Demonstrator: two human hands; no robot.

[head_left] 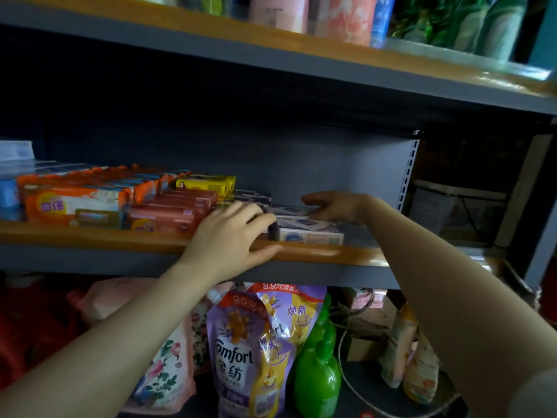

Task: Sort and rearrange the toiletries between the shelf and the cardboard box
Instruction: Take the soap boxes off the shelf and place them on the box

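Observation:
Both my hands are at the middle shelf (90,236), over a small stack of white and purple soap boxes (310,232). My left hand (232,233) rests on the left end of the stack, fingers curved over its top and thumb along the shelf's orange front lip. My right hand (334,205) lies with straight fingers on the top box from the right side. Left of the stack stand rows of pink soap packs (168,214), orange soap packs (78,200) and a yellow pack (206,184). No cardboard box for sorting is clearly in view.
The shelf space right of the soap boxes is bare up to the grey upright (408,173). Below hang purple Comfort refill pouches (250,351), a floral pink pouch (162,372) and green bottles (319,369). The upper shelf carries pink and blue bottles (346,16).

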